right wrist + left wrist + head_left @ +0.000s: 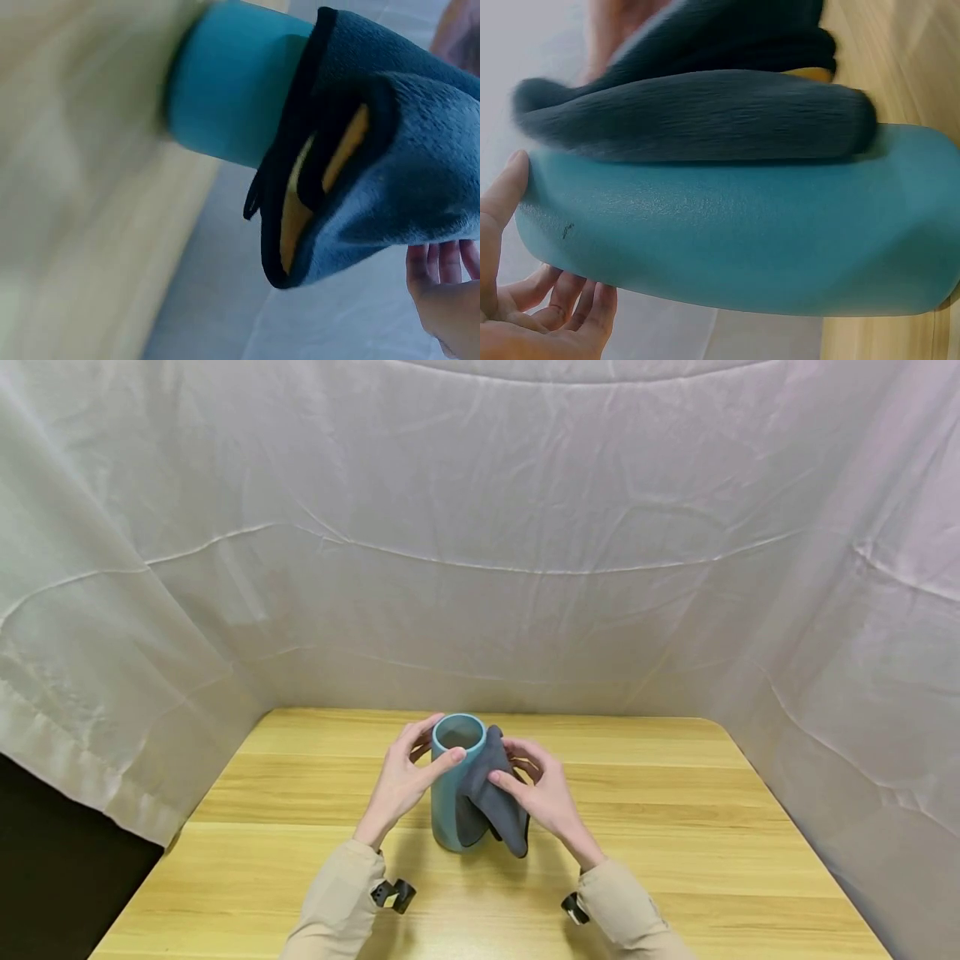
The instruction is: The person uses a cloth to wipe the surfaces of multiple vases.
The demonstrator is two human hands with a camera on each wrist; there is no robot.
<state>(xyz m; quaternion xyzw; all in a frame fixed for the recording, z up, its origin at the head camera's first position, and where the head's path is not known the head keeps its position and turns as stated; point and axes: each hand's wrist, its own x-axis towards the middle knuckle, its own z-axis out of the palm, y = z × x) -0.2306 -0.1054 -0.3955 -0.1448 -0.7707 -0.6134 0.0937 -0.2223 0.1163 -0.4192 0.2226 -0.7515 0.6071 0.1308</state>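
Observation:
A tall teal vase [444,810] with a round open mouth stands upright on the wooden table. My left hand [400,783] grips it near the top, thumb at the rim and fingers round the far left side. In the left wrist view a small dark mark shows on the vase [742,240] near that thumb. My right hand [547,787] holds a folded grey-blue cloth [491,789] against the vase's right side, thumb in front and fingers behind. The right wrist view shows the cloth [420,165] with black edging and yellow-orange between its folds.
The light wood table [660,843] runs out to both sides of the vase. A pale fabric curtain [525,618] hangs behind it and along both sides. Small dark cameras sit at both wrists, below the sleeves.

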